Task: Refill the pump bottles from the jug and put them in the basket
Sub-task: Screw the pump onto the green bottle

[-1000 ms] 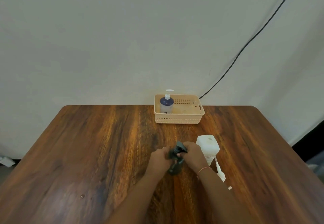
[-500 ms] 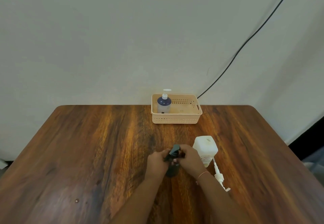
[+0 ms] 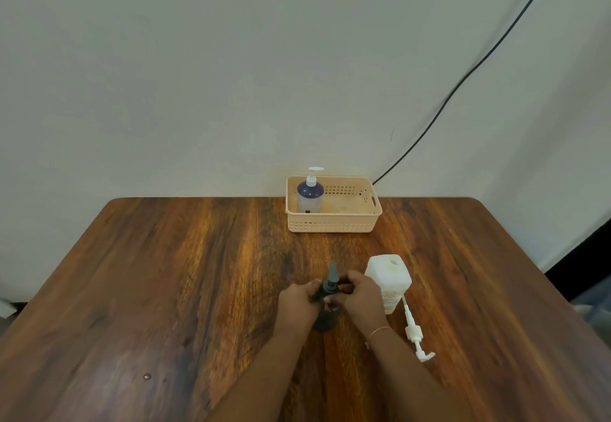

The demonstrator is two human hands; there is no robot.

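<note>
A small dark pump bottle [image 3: 326, 319] stands on the wooden table [image 3: 165, 289] between my hands. My left hand [image 3: 297, 299] grips its neck and body. My right hand [image 3: 360, 292] pinches the dark pump head [image 3: 331, 281], whose nozzle points away from me. Just to the right stands a white square jug [image 3: 390, 276]. A loose white pump with its tube [image 3: 415, 334] lies on the table beside the jug. At the far edge sits a peach basket [image 3: 334, 223] with a blue pump bottle [image 3: 310, 195] upright in its left end.
A black cable [image 3: 463, 81] runs down the wall behind the basket. The table's right edge drops off to a dark floor area [image 3: 582, 256]. A pale wall backs the table.
The pump head has turned in my right hand, so its nozzle now points away instead of sideways. Both hands stay on the dark bottle. The view has shifted slightly.
</note>
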